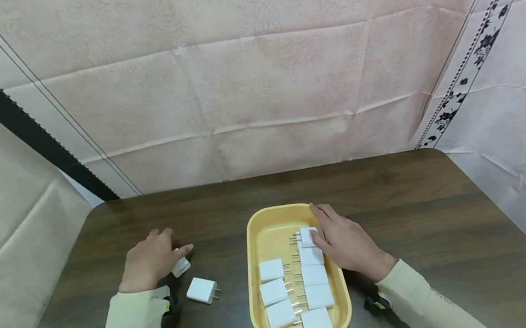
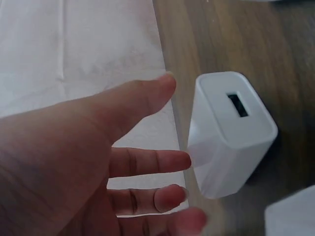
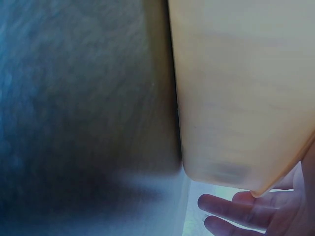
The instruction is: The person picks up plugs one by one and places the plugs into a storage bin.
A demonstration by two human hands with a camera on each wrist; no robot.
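Observation:
On the left of the table, my left hand (image 1: pixel 148 261) reaches over a white charger plug (image 1: pixel 181 266). In the left wrist view the fingers are parted and extended, the fingertips right beside this charger (image 2: pixel 231 128), whose USB port faces up. A second white charger (image 1: pixel 202 290) lies nearer, its prongs pointing right. My right hand (image 1: pixel 346 239) lies across the right rim of the yellow tray (image 1: pixel 271 220), the thumb over the farthest charger (image 1: pixel 307 236) inside. Its other fingers (image 3: pixel 236 209) extend beyond the tray's wall in the right wrist view.
Inside the tray, white chargers stand in two columns, prongs facing inward: three on the left, including one charger (image 1: pixel 274 291), and several on the right, including another (image 1: pixel 318 296). The dark wooden table (image 1: pixel 218 204) ends against a pale patterned cloth (image 1: pixel 252 87).

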